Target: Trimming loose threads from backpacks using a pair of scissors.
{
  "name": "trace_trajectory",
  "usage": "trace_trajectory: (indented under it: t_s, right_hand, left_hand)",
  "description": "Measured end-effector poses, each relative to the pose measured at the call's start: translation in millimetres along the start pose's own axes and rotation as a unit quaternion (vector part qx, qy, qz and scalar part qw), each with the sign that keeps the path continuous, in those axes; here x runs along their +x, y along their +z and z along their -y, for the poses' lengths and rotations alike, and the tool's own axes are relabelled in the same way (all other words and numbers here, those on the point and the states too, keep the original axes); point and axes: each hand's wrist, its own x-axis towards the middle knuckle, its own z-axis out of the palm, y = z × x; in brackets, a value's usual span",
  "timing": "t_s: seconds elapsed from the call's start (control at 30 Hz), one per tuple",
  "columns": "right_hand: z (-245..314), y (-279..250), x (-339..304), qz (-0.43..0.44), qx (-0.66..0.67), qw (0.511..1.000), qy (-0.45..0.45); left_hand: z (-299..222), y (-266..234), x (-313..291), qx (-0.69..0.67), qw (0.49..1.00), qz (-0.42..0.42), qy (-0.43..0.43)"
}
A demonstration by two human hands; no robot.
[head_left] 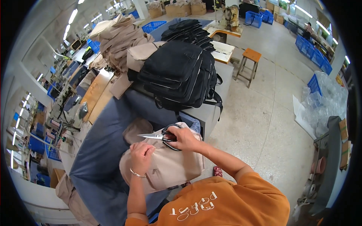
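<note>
A pale pink fabric backpack (pixel 175 165) lies in front of my body. My right hand (pixel 185 138) grips a pair of black-handled scissors (pixel 154 136) above its far side, the silver blades pointing left. My left hand (pixel 141 156), with a bracelet on the wrist, rests on the backpack's left part. Its fingers are bent and closed on the fabric, just below the blade tips; whatever small bit they pinch is hidden.
Beyond the backpack, black backpacks (pixel 171 64) sit on a grey table (pixel 224 81). A pile of pink fabric pieces (pixel 120 41) rises behind to the left. Blue cloth (pixel 96 158) drapes at my left. A wooden stool (pixel 252 55) and a sewing machine (pixel 230 19) stand farther right.
</note>
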Motion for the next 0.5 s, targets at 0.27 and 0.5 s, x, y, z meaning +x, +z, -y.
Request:
trace_trajectory:
  t_s: [0.27,0.5]
  right_hand:
    - [3.4,55.5,-60.4,-0.051,0.2,0.968,0.141]
    - [-65.9,49.1,-105.1,-0.108,0.233,0.917,0.306]
  left_hand:
    - [24.0,-15.3,13.5,0.044,0.973,0.2,0.106]
    - [85.1,128.3,23.7,-0.014,0.938,0.316,0.144]
